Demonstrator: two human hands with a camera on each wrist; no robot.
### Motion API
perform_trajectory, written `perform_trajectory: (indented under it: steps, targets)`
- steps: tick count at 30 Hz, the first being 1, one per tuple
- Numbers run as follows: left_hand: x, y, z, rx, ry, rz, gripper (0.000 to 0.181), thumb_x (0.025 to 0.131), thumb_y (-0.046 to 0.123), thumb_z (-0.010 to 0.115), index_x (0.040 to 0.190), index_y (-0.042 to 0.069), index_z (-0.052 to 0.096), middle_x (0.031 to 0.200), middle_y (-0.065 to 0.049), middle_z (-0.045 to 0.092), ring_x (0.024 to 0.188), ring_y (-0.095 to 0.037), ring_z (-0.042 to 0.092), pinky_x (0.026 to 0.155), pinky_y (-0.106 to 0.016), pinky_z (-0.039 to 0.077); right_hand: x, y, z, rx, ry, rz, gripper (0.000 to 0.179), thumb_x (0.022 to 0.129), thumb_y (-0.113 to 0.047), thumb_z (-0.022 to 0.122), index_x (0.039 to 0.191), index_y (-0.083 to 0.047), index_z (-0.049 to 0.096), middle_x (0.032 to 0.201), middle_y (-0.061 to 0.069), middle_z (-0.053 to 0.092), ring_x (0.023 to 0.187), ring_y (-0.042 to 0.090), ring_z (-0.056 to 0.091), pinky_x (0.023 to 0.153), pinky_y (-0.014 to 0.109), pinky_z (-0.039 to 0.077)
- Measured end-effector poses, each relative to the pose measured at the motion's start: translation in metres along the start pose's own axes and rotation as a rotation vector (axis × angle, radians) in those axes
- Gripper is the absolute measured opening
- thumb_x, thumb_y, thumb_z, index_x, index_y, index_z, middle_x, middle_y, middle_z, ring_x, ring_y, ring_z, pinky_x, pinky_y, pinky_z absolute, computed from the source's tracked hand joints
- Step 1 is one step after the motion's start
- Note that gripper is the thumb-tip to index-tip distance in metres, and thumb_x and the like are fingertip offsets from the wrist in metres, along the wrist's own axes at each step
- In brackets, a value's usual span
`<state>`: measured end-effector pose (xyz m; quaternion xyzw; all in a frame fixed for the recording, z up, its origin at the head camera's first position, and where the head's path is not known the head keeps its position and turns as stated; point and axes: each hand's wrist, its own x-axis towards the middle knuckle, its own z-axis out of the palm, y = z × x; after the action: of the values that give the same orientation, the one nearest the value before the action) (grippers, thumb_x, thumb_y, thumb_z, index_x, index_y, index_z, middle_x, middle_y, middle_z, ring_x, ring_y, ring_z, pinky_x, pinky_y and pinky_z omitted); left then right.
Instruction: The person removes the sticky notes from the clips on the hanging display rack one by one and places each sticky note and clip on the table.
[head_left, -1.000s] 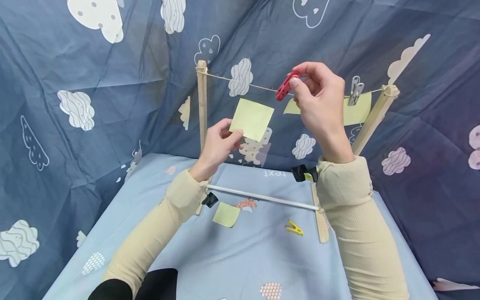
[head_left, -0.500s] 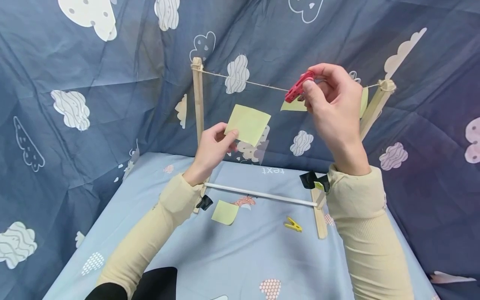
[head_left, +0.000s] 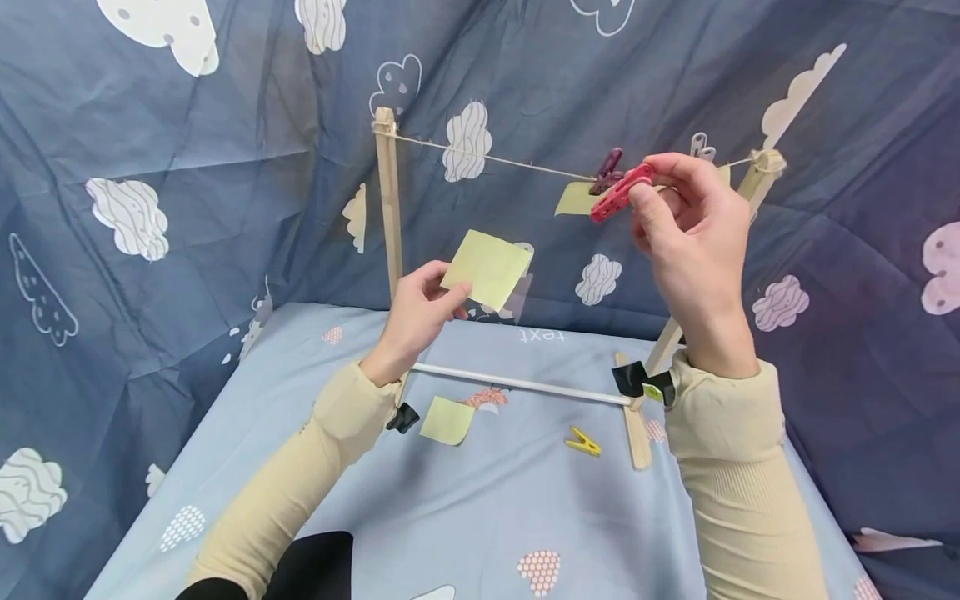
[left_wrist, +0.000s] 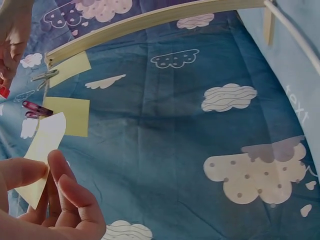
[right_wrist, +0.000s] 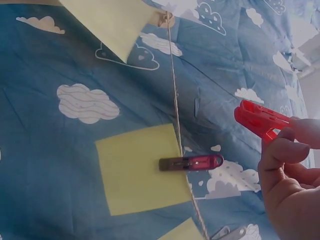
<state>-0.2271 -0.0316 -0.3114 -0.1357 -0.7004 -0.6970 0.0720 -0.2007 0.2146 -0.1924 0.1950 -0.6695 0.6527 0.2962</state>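
Observation:
My left hand (head_left: 422, 312) pinches a yellow sticky note (head_left: 489, 268) by its lower left corner, below the string (head_left: 517, 165). Between thumb and fingers of my right hand (head_left: 693, 221) is a red clothespin (head_left: 621, 193), pointing down and left. In the right wrist view a dark red clothespin (right_wrist: 190, 163) clips a second sticky note (right_wrist: 142, 172) to the string, apart from my right hand. Toward the right post, a grey clothespin (left_wrist: 45, 76) clips another sticky note (left_wrist: 72, 69); in the head view my right hand hides most of that note.
The string runs between a left wooden post (head_left: 388, 200) and a right wooden post (head_left: 761, 179). A white rod (head_left: 525, 384) joins their bases. On the light blue cloth (head_left: 465, 517) lie a loose sticky note (head_left: 447, 420) and a yellow clothespin (head_left: 582, 442).
My right hand has moved right and somewhat down with the red clothespin, uncovering the dark red one. My left hand has lowered slightly and shifted left with its sticky note.

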Motion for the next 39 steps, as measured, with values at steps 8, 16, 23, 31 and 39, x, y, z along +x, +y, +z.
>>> perform_trajectory:
  steps: [8, 16, 23, 31, 39]
  targets:
    - [-0.005, -0.017, 0.002, 0.042, -0.014, -0.047, 0.02, 0.091, 0.009, 0.061, 0.11, 0.0, 0.062, 0.094, -0.019, 0.065, 0.063, -0.013, 0.063, 0.066, -0.027, 0.049, -0.01, 0.008, -0.012, 0.045, 0.057, 0.033, 0.022, 0.084, -0.003, 0.07, 0.106, -0.002, 0.068, 0.082, 0.005, 0.064, 0.059, 0.013, 0.05, 0.053, 0.016, 0.045]
    - [-0.014, -0.034, 0.008, 0.096, -0.045, -0.096, 0.02, 0.093, 0.01, 0.06, 0.111, 0.002, 0.062, 0.091, -0.016, 0.067, 0.067, -0.012, 0.064, 0.069, -0.029, 0.049, -0.021, 0.025, -0.022, 0.198, 0.118, 0.08, 0.027, 0.08, 0.001, 0.074, 0.106, 0.005, 0.067, 0.084, 0.01, 0.066, 0.057, 0.015, 0.052, 0.051, 0.017, 0.045]
    - [-0.019, -0.048, 0.012, 0.128, -0.062, -0.141, 0.021, 0.093, 0.011, 0.06, 0.112, 0.003, 0.062, 0.094, -0.015, 0.07, 0.07, -0.016, 0.066, 0.068, -0.027, 0.048, -0.033, 0.044, -0.031, 0.334, 0.18, 0.14, 0.029, 0.077, 0.007, 0.074, 0.104, 0.009, 0.065, 0.084, 0.013, 0.066, 0.057, 0.017, 0.053, 0.048, 0.017, 0.045]
    - [-0.025, -0.062, 0.016, 0.131, -0.072, -0.168, 0.015, 0.092, 0.011, 0.061, 0.105, 0.004, 0.063, 0.079, -0.008, 0.071, 0.072, -0.026, 0.068, 0.069, -0.028, 0.046, -0.05, 0.064, -0.042, 0.399, 0.219, 0.212, 0.038, 0.078, 0.003, 0.076, 0.112, 0.012, 0.061, 0.085, 0.012, 0.065, 0.059, 0.016, 0.053, 0.046, 0.017, 0.043]
    - [-0.032, -0.078, 0.022, 0.102, -0.054, -0.192, 0.014, 0.095, 0.014, 0.058, 0.102, 0.004, 0.065, 0.073, -0.007, 0.066, 0.068, -0.025, 0.068, 0.066, -0.028, 0.048, -0.07, 0.085, -0.051, 0.392, 0.241, 0.279, 0.032, 0.082, 0.001, 0.073, 0.111, 0.008, 0.062, 0.09, 0.011, 0.069, 0.062, 0.015, 0.053, 0.048, 0.017, 0.043]
